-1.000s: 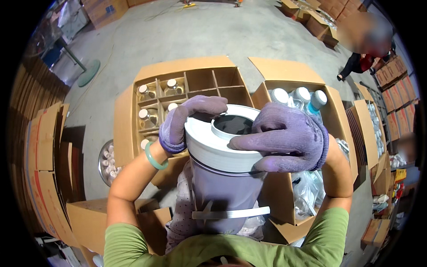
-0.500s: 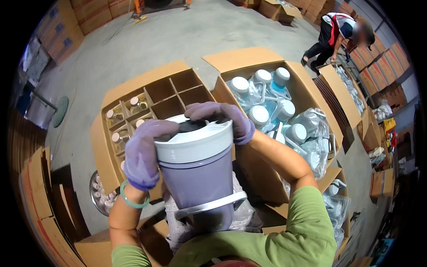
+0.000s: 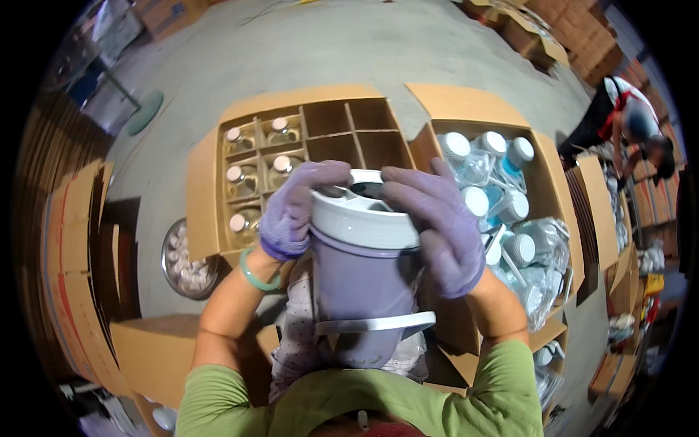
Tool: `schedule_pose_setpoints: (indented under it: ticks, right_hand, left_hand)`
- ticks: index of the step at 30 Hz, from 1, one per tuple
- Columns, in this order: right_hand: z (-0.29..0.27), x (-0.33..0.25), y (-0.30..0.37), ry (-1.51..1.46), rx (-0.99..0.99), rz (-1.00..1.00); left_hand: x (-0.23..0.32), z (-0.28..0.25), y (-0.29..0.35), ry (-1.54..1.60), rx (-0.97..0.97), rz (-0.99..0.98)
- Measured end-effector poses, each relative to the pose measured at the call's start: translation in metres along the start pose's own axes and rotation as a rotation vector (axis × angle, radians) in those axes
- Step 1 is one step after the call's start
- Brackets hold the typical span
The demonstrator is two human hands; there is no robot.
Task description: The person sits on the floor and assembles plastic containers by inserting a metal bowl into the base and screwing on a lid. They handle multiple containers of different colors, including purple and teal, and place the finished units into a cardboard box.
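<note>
A tall purple jug (image 3: 364, 280) with a pale grey lid (image 3: 360, 224) and a hooped grey handle (image 3: 375, 324) stands close against my body, over my lap. My left hand (image 3: 298, 207), in a purple glove, curls around the left side of the lid with its fingers over the rim. On the right side my gloved right hand (image 3: 440, 226) grips the lid, fingers reaching across its top. A dark opening shows in the lid between the two hands. The jug's base is partly hidden by the handle and my shirt.
Ahead, a divided carton (image 3: 298, 91) holds several clear bottles (image 3: 282, 131) with white caps. To the right, an open carton (image 3: 466, 109) holds bagged jugs with white lids (image 3: 456, 146). A metal bowl of small white caps (image 3: 191, 266) is at left. A person (image 3: 615, 120) bends over cartons far right.
My view has swung left, so the cartons appear farther right. My right hand has shifted from the lid's far edge to its right side. My left hand stays on the lid.
</note>
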State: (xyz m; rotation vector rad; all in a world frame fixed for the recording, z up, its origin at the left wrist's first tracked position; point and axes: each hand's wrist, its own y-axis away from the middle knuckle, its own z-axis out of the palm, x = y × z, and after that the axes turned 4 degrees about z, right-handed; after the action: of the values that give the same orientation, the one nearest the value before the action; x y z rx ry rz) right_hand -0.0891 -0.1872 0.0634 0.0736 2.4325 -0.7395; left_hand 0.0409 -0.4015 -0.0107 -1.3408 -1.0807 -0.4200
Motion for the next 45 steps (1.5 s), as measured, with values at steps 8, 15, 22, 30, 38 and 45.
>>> schedule_pose_setpoints:
  ticks: [8,15,22,30,38,45]
  right_hand:
    - [0.055,0.100,0.024,-0.730,0.285,-0.050]
    - [0.013,0.070,0.008,-0.429,0.121,-0.021]
    - [0.019,0.044,0.018,-0.223,0.197,0.003]
    - [0.063,0.095,0.041,-0.728,0.430,0.085]
    - [0.008,0.004,0.006,-0.020,0.166,0.085]
    - [0.004,-0.023,-0.017,0.173,-0.011,-0.079]
  left_hand:
    - [0.090,0.032,-0.012,-0.665,-0.182,0.188]
    - [0.065,0.017,-0.014,-0.414,-0.072,0.224]
    - [0.010,-0.005,0.002,-0.201,-0.100,-0.114]
    - [0.060,0.025,-0.018,-0.475,-0.114,0.196]
    - [-0.007,-0.007,-0.010,-0.265,0.001,0.232]
    - [-0.022,-0.003,-0.002,0.137,0.026,-0.119]
